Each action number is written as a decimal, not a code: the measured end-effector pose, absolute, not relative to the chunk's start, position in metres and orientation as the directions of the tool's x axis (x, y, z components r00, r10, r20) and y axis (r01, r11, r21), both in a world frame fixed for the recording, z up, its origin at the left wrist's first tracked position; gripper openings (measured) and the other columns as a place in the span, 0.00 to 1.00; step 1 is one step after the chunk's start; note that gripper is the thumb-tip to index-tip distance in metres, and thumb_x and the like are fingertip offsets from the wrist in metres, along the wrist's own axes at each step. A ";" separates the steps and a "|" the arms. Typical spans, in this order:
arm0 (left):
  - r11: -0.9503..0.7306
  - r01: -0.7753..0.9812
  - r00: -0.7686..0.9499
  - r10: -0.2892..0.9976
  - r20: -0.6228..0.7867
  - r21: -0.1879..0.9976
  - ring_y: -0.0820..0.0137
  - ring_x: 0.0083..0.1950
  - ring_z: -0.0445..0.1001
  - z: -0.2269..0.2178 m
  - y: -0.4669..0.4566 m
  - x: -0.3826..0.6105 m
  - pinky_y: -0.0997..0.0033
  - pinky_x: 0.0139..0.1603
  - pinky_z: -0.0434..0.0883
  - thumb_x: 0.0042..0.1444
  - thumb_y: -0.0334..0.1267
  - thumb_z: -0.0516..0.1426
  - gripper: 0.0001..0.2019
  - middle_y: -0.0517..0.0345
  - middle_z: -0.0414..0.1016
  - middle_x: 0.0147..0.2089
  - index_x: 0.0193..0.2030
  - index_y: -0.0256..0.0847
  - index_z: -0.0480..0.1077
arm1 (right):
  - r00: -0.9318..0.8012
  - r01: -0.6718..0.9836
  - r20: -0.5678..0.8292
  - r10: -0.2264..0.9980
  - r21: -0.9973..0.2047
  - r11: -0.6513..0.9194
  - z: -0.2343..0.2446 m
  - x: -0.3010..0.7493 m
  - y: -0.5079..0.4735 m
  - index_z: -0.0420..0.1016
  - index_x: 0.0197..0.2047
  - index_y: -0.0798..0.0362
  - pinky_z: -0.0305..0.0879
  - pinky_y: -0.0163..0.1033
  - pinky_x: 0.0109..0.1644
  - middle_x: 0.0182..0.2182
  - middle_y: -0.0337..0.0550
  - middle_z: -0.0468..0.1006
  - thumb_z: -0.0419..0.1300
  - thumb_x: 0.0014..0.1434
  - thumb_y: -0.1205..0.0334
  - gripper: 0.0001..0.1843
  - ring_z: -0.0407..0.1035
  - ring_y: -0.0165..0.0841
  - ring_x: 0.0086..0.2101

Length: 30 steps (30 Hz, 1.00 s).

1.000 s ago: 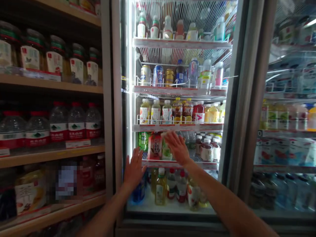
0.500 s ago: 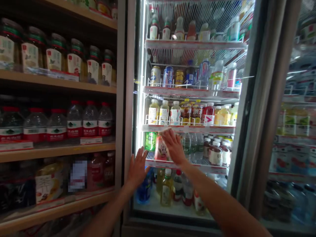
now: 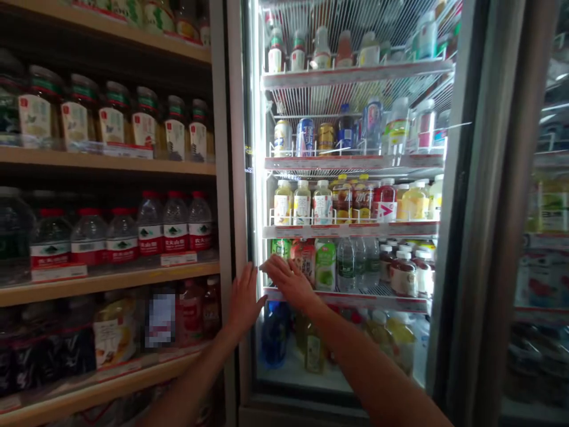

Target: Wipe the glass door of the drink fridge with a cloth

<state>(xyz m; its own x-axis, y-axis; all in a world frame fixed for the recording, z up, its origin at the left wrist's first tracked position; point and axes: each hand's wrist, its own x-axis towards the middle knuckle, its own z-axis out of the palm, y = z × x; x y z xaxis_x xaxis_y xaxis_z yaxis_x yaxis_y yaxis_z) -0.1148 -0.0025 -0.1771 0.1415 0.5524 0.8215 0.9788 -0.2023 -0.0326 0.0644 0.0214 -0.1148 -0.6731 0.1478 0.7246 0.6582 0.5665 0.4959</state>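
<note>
My left hand [image 3: 243, 302] reaches up with its fingers stretched out, against or very near the left frame [image 3: 235, 196] of a lit drinks fridge. Just right of it, my right hand [image 3: 292, 283] is held out at the height of the second-lowest fridge shelf [image 3: 364, 300], its fingers extended to the left. Neither hand shows anything held. Beyond the right hand stand a red drink package [image 3: 303, 255], a green drink package [image 3: 326, 267] and clear bottles [image 3: 347, 264]. Reflections suggest glass in front of the shelves; whether the fingers touch it I cannot tell.
Wooden shelves [image 3: 169, 273] on the left hold red-capped water bottles [image 3: 123, 240] and several large tea bottles [image 3: 113, 118]. A thick metal door post [image 3: 495, 237] stands to the right, with another drinks fridge past it.
My right hand has moved left and down, closer to my left hand, uncovering the green package. The left hand stays by the frame. The view has shifted slightly.
</note>
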 end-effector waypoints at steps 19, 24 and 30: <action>-0.236 0.972 0.142 0.522 0.841 -0.018 0.54 0.69 0.49 -0.152 0.000 -0.108 0.46 0.63 0.57 0.53 0.39 0.55 0.35 0.35 0.46 0.69 0.66 0.34 0.45 | -0.475 0.843 0.859 0.193 0.381 0.381 -0.111 0.138 0.022 0.54 0.65 0.49 0.42 0.54 0.65 0.65 0.43 0.55 0.48 0.61 0.69 0.29 0.40 0.41 0.65; -0.275 0.959 0.205 0.493 0.846 -0.072 0.56 0.70 0.45 -0.120 0.004 -0.065 0.48 0.65 0.53 0.54 0.40 0.55 0.35 0.38 0.44 0.69 0.66 0.34 0.46 | -0.576 0.793 0.796 0.186 0.489 0.364 -0.100 0.176 0.018 0.54 0.65 0.44 0.38 0.49 0.67 0.64 0.37 0.56 0.49 0.60 0.70 0.30 0.40 0.34 0.65; -0.179 0.982 0.157 0.561 0.813 -0.067 0.55 0.70 0.42 -0.090 -0.001 -0.033 0.46 0.65 0.50 0.54 0.43 0.56 0.35 0.40 0.41 0.70 0.66 0.33 0.49 | -0.123 0.979 0.976 0.180 0.090 0.181 -0.087 0.263 0.017 0.56 0.64 0.45 0.43 0.54 0.65 0.65 0.44 0.54 0.46 0.61 0.67 0.27 0.42 0.38 0.65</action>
<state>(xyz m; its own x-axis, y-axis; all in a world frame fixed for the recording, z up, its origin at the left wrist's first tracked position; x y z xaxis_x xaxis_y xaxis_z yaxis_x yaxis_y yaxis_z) -0.0326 -0.0008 -0.0903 0.1573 0.5610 0.8127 0.9816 -0.1787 -0.0667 0.2629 0.0170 -0.0866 -0.1230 0.1803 0.9759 0.9794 0.1810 0.0900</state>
